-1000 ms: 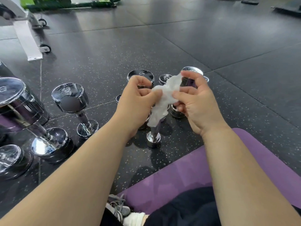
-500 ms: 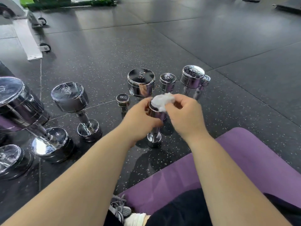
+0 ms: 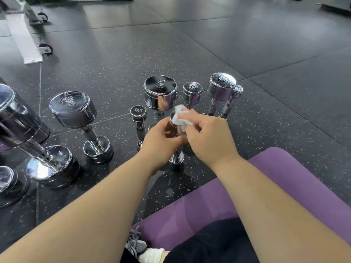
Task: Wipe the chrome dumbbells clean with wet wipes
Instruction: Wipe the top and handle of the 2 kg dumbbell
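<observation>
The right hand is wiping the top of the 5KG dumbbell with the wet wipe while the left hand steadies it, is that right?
Not the 5KG dumbbell. The head view shows the right hand pressing the wet wipe on the smaller dumbbell standing in front of it, which the left hand grips. The rest holds.

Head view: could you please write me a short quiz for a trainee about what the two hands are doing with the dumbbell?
1. True or false: the right hand holds a wet wipe against the top of the small upright dumbbell.
2. What does the left hand grip? A) the small upright dumbbell B) a spray bottle C) a towel roll
3. Fill in: the slim dumbbell standing beside the left hand is marked ____.
Key: 1 true; 2 A; 3 1KG.
</observation>
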A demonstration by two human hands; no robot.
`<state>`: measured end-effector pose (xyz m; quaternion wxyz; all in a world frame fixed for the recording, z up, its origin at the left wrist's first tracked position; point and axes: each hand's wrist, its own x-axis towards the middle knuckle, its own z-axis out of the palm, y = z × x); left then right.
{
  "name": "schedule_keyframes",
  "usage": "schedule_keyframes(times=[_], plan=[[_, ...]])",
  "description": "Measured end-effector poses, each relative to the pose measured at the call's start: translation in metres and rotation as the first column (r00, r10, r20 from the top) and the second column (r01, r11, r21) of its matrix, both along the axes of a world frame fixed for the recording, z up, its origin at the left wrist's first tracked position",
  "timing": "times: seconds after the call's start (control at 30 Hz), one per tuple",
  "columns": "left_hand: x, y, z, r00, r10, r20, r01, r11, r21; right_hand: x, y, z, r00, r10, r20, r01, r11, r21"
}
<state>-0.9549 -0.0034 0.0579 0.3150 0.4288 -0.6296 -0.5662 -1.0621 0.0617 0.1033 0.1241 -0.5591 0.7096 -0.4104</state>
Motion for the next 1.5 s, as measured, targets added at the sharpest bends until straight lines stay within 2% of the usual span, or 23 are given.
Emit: schedule_keyframes(times=[0.1, 0.2, 0.33, 0.4, 0.5, 0.6, 0.67, 0.73, 0.77, 0.83, 0.87, 0.93, 1.03, 1.13, 1.23, 1.33, 1.37, 1.43, 1.5], plan=[[-0.002, 0.002, -0.002, 0.999, -0.029, 0.014, 0.03, 0.999, -0.029, -0.007, -0.018, 0.014, 0.999, -0.038, -0.023, 0.041, 0.983, 0.178], [-0.001, 0.0, -0.008, 1.0, 0.009, 0.022, -0.008, 0.999, -0.038, -0.01, -0.026, 0.02, 0.994, -0.102, 0.045, 0.085, 0.952, 0.295], [0.001, -0.004, -0.009, 0.999, 0.028, 0.044, -0.026, 0.998, -0.052, 0.001, -0.002, 0.009, 0.989, -0.051, 0.142, -0.007, 0.926, 0.378], [0.003, -0.004, -0.009, 0.996, 0.052, 0.074, -0.049, 0.998, -0.042, 0.014, 0.005, -0.007, 0.976, -0.062, 0.211, -0.017, 0.935, 0.354], [0.003, -0.002, -0.007, 0.997, 0.025, 0.076, -0.022, 0.999, -0.044, 0.017, -0.008, -0.014, 0.915, -0.158, 0.371, 0.07, 0.968, 0.24], [0.003, 0.002, -0.004, 0.993, -0.012, 0.121, 0.024, 0.995, -0.097, 0.012, -0.021, -0.009, 0.81, -0.137, 0.57, 0.06, 0.986, 0.153], [0.001, 0.001, -0.004, 0.99, -0.01, 0.141, 0.027, 0.993, -0.116, 0.009, -0.023, -0.01, 0.785, -0.127, 0.606, 0.063, 0.99, 0.125], [0.001, -0.001, -0.006, 0.988, -0.01, 0.155, 0.028, 0.993, -0.112, 0.003, -0.025, -0.011, 0.84, -0.151, 0.522, 0.091, 0.986, 0.139], [0.001, -0.002, -0.006, 0.987, -0.016, 0.158, 0.034, 0.993, -0.11, -0.001, -0.029, -0.008, 0.895, -0.151, 0.42, 0.085, 0.982, 0.171], [0.001, -0.003, -0.007, 0.986, -0.031, 0.163, 0.048, 0.994, -0.099, -0.006, -0.038, 0.002, 0.972, -0.065, 0.225, 0.01, 0.971, 0.237], [0.001, -0.002, -0.006, 0.985, -0.03, 0.168, 0.046, 0.995, -0.091, -0.008, -0.042, 0.007, 0.985, -0.004, 0.175, -0.041, 0.967, 0.253], [0.001, 0.0, -0.006, 0.987, -0.009, 0.16, 0.02, 0.998, -0.062, -0.009, -0.049, 0.014, 0.982, 0.092, 0.164, -0.135, 0.953, 0.272], [0.002, 0.002, -0.007, 0.998, -0.014, 0.063, 0.012, 1.0, 0.026, -0.006, -0.052, 0.019, 0.968, 0.203, 0.145, -0.241, 0.913, 0.329], [0.004, 0.002, -0.007, 0.998, -0.013, 0.067, 0.009, 0.998, 0.054, -0.001, -0.051, 0.023, 0.966, 0.246, 0.073, -0.257, 0.909, 0.329], [0.004, 0.001, -0.006, 0.997, -0.047, 0.059, 0.043, 0.997, 0.06, -0.003, -0.051, 0.018, 0.975, 0.163, 0.149, -0.196, 0.949, 0.246], [0.003, 0.001, -0.002, 0.996, -0.081, 0.026, 0.079, 0.995, 0.065, -0.009, -0.051, 0.01, 0.979, -0.047, 0.197, 0.004, 0.977, 0.212], [0.002, 0.002, 0.0, 0.996, -0.084, 0.014, 0.083, 0.994, 0.065, -0.011, -0.051, 0.005, 0.951, -0.138, 0.275, 0.069, 0.966, 0.248], [0.001, 0.001, 0.001, 0.997, -0.083, -0.003, 0.083, 0.994, 0.067, -0.01, -0.047, -0.002, 0.83, -0.303, 0.469, 0.128, 0.921, 0.369], [0.001, -0.002, 0.003, 0.996, -0.092, -0.006, 0.092, 0.993, 0.068, -0.007, -0.038, -0.006, 0.709, -0.363, 0.605, 0.111, 0.904, 0.412]])
